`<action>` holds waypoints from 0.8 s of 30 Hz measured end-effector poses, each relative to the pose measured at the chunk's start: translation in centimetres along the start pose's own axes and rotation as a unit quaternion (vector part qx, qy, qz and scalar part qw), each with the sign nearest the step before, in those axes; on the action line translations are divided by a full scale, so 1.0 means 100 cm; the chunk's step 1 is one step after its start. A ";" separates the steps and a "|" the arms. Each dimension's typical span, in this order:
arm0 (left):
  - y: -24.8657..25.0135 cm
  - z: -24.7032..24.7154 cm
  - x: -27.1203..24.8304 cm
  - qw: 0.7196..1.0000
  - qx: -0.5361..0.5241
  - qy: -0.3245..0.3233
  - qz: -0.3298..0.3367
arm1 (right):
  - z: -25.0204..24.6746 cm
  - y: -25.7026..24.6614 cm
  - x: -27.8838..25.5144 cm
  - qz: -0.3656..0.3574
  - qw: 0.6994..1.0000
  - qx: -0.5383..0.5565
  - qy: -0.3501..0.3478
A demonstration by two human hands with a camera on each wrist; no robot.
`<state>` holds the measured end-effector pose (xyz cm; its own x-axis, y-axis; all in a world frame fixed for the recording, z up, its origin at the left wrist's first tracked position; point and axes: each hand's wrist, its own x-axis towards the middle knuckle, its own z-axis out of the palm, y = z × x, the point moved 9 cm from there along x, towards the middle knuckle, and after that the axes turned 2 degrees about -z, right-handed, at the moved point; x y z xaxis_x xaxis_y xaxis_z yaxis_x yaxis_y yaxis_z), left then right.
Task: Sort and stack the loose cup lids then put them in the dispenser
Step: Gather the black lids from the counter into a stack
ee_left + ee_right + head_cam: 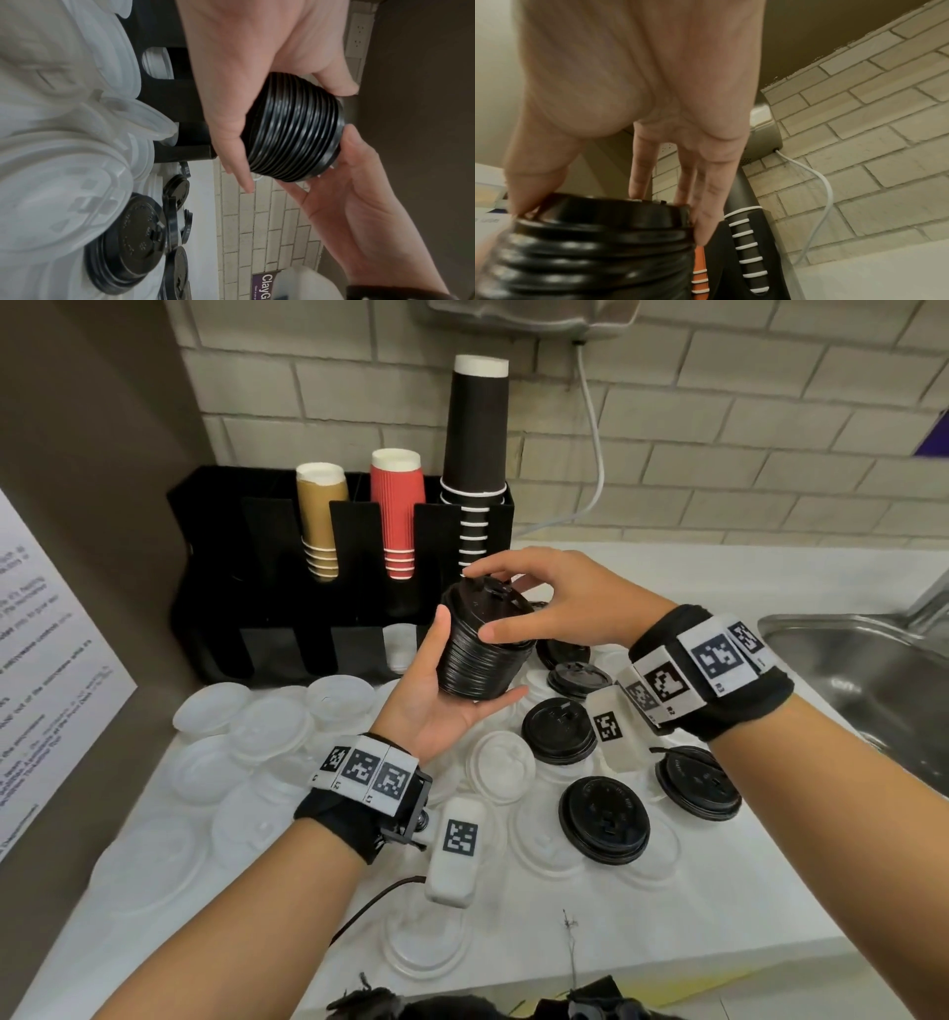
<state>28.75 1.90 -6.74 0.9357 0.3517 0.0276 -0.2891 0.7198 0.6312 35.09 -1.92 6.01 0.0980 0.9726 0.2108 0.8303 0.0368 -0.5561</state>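
My left hand (441, 706) cradles the stack of black lids (482, 649) upright from below while my right hand (560, 603) pinches its top lid, the dispenser (287, 608) just behind and left, nearer my left.

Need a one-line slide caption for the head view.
Both hands, left and right, hold a stack of black lids before the cup dispenser.
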 end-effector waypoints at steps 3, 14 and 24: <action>-0.001 0.002 0.000 1.000 -0.018 -0.008 0.003 | -0.001 -0.011 0.001 -0.015 0.999 -0.042 -0.004; 0.007 -0.011 -0.006 0.998 -0.062 0.021 0.024 | 0.030 0.078 -0.019 0.135 0.958 -0.171 -0.187; 0.016 -0.017 -0.005 0.998 -0.050 0.024 0.032 | 0.106 0.125 -0.040 0.134 0.831 -0.378 -0.385</action>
<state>27.53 3.88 -7.05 0.9045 0.4257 0.0264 -0.3689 0.7498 0.5493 39.25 -2.90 -10.29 0.1971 0.7916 -0.5783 0.9713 -0.0774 0.2250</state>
